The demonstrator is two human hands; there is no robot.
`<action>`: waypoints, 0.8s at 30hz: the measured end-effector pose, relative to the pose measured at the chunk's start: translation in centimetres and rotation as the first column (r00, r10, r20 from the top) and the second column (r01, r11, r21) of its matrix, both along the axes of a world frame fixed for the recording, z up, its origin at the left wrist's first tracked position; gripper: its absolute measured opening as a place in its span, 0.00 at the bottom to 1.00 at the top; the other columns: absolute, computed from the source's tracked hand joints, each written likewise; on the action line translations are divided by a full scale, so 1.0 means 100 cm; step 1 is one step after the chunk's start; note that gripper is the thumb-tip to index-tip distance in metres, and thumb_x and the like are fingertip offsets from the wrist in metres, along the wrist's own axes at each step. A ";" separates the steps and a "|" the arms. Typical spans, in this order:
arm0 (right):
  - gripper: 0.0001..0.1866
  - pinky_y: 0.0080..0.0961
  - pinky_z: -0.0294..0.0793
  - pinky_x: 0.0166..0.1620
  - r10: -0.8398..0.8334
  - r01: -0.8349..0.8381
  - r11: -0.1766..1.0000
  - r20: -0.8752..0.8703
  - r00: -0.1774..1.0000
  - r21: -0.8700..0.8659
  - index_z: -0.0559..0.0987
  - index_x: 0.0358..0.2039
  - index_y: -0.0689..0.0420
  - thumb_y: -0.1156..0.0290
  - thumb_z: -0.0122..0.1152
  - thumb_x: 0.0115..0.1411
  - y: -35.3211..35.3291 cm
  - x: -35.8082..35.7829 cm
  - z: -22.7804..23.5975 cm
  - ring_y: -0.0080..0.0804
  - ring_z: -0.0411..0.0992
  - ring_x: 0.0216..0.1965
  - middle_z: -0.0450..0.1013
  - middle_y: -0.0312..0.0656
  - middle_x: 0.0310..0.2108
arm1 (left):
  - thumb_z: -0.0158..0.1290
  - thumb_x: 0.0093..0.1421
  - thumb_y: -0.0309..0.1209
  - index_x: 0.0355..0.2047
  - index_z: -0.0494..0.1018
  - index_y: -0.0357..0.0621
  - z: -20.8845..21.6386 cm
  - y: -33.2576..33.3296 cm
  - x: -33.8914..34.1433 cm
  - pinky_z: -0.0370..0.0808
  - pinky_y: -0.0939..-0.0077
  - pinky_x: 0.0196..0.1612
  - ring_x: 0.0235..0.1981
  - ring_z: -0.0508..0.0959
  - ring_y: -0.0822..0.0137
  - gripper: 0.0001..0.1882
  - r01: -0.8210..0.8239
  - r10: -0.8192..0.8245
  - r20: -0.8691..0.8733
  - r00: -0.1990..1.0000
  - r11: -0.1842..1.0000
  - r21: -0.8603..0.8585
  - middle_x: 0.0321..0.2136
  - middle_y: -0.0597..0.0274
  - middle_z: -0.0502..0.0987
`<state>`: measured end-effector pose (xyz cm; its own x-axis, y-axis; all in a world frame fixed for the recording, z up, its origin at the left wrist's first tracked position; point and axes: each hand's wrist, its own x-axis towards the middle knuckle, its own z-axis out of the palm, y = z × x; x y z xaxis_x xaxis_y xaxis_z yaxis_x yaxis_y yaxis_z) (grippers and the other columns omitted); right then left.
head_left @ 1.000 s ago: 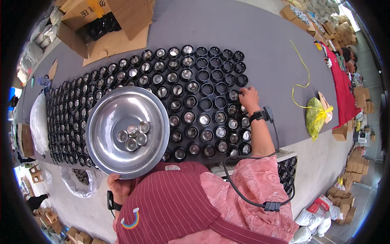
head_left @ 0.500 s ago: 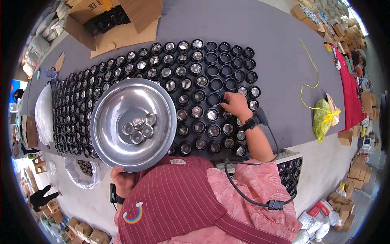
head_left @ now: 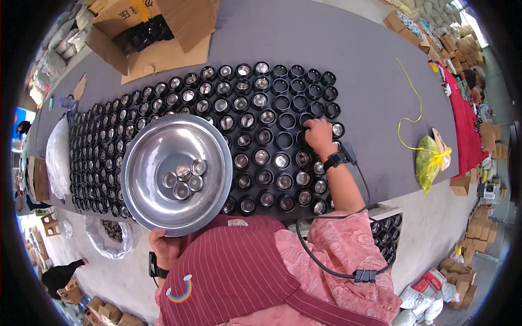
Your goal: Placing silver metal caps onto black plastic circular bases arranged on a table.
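My left hand (head_left: 165,245) grips the near rim of a wide silver metal basin (head_left: 147,187), held tilted over the rows. Several small round silver metal pieces (head_left: 181,190) lie together inside it. My right hand (head_left: 319,133) reaches down over the right end of the rows, fingers bent together at a black ring-shaped part; whatever the fingertips hold is hidden. Around it stand rows of black round parts, many with a silver metal piece inside (head_left: 267,116). Toward the far right corner several black rings (head_left: 297,86) show no silver piece.
An open cardboard box (head_left: 117,51) with black contents stands at the far left. On the right lie a yellow bag (head_left: 429,163) with a yellow string and a red cloth (head_left: 467,130). A white plastic bag (head_left: 58,157) is at the left end. Beside my right arm is a crate of black parts (head_left: 387,233).
My right hand has shifted slightly right and away along the rows. The view has tilted a little. The basin stays in my left hand with its silver pieces. At the left, a distant person has moved.
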<state>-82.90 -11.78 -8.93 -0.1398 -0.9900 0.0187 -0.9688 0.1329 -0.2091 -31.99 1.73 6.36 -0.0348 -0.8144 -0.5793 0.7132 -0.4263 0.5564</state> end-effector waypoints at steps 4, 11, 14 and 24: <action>0.17 0.43 0.68 0.49 -0.156 0.150 0.970 -0.016 0.988 -0.190 0.81 0.39 0.47 0.73 0.55 0.47 -0.016 -0.020 0.014 0.43 0.69 0.49 0.74 0.41 0.43 | 0.50 0.42 0.30 0.55 0.66 0.38 0.008 -0.004 -0.009 0.64 0.54 0.60 0.54 0.70 0.52 0.35 -0.018 0.018 0.011 1.000 1.000 0.009 0.52 0.53 0.72; 0.20 0.43 0.61 0.56 -0.251 0.277 0.877 -0.115 0.961 0.393 0.78 0.49 0.37 0.69 0.53 0.56 -0.038 -0.049 0.037 0.44 0.65 0.56 0.70 0.45 0.49 | 0.50 0.42 0.31 0.55 0.66 0.38 0.002 -0.008 -0.007 0.63 0.53 0.60 0.54 0.70 0.52 0.35 0.010 -0.011 0.030 0.999 0.999 0.044 0.52 0.53 0.72; 0.19 0.44 0.61 0.57 -0.214 0.259 0.843 -0.147 0.966 0.472 0.78 0.49 0.37 0.68 0.52 0.57 -0.036 -0.052 0.039 0.43 0.66 0.56 0.70 0.45 0.51 | 0.50 0.41 0.30 0.55 0.66 0.38 0.002 -0.010 -0.008 0.64 0.54 0.60 0.53 0.71 0.52 0.35 0.000 -0.001 0.028 1.000 0.999 0.044 0.52 0.53 0.72; 0.22 0.47 0.61 0.58 -0.168 0.201 0.944 -0.141 0.976 0.263 0.76 0.52 0.32 0.69 0.50 0.58 -0.084 -0.068 0.042 0.43 0.64 0.58 0.68 0.43 0.52 | 0.50 0.40 0.27 0.52 0.67 0.35 0.000 -0.024 -0.012 0.67 0.53 0.58 0.51 0.72 0.51 0.33 -0.022 0.020 0.036 0.999 0.998 0.056 0.49 0.52 0.74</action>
